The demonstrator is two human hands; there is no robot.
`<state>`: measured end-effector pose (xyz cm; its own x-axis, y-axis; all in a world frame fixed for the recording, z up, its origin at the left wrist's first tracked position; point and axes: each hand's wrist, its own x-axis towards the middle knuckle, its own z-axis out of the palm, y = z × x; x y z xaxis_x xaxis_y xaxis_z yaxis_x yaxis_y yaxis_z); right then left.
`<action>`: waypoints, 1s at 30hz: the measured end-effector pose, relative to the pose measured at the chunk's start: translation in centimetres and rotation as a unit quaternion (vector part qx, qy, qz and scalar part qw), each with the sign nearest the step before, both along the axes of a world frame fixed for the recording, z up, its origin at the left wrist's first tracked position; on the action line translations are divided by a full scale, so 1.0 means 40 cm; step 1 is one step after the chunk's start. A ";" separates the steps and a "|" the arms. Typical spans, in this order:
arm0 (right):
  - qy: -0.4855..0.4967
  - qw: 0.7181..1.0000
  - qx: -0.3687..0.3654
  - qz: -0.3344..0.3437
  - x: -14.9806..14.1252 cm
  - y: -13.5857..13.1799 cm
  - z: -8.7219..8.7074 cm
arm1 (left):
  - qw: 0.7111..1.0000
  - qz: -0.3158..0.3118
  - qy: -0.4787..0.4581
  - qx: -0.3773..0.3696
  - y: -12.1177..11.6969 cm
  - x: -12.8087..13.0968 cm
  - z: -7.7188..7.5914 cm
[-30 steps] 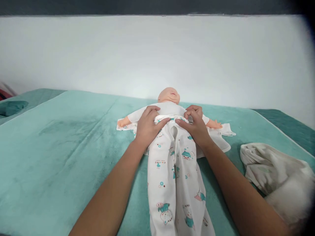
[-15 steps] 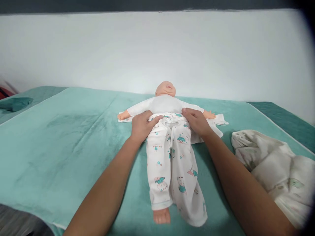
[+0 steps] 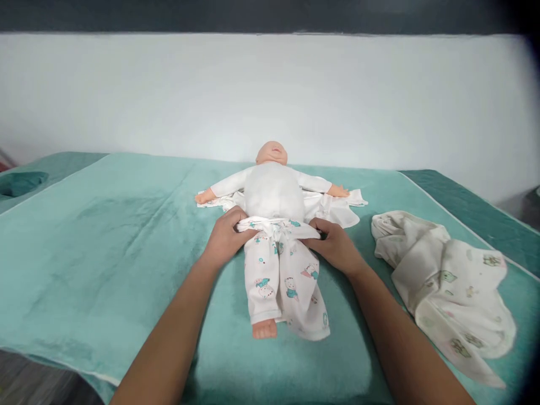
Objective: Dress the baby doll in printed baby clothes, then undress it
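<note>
A baby doll (image 3: 273, 188) lies on its back, head toward the wall and arms spread. White printed trousers (image 3: 261, 281) cover its legs, with the waistband pulled down to about hip height. My left hand (image 3: 225, 236) pinches the left end of the waistband between thumb and fingers. At the other end, my right hand (image 3: 333, 244) is closed on the waistband and stretches it sideways. One bare foot (image 3: 264, 329) pokes out of the left trouser leg; the other foot is hidden inside the cloth. Under the doll's torso and arms lies a spread white printed shirt (image 3: 333, 207).
A crumpled white printed baby garment (image 3: 442, 281) lies to the right of my right forearm. Green plush cloth (image 3: 105, 242) covers the bed. A white wall (image 3: 270, 90) rises behind the doll, and the bed's front edge shows at lower left.
Both hands have drawn the trousers' waistband down from the belly toward the feet, uncovering the white lower torso. The trouser legs have bunched shorter, and the view takes in more of the right-hand garment.
</note>
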<state>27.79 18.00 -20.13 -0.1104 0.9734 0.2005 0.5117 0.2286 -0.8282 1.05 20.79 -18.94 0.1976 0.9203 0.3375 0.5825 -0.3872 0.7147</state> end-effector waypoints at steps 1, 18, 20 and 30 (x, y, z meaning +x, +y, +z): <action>0.008 0.999 0.026 -0.040 -0.014 -0.012 -0.006 | 0.998 0.026 0.019 0.048 -0.007 0.008 -0.009; 0.111 0.992 -0.015 -0.056 -0.067 -0.152 -0.030 | 0.999 -0.035 0.001 -0.018 -0.152 -0.017 -0.031; 0.148 0.985 -0.007 -0.087 -0.082 -0.166 -0.036 | 1.000 0.017 -0.004 -0.012 -0.170 -0.006 -0.037; -0.012 0.993 -0.044 0.113 -0.029 -0.267 -0.001 | 0.976 -0.179 0.067 -0.104 -0.294 -0.029 0.037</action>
<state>26.64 7.31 -20.17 -0.3317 0.9369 0.1107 0.4755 0.2674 -0.8381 -0.13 9.03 -17.45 0.5491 0.8298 0.0998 0.5300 -0.4380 0.7262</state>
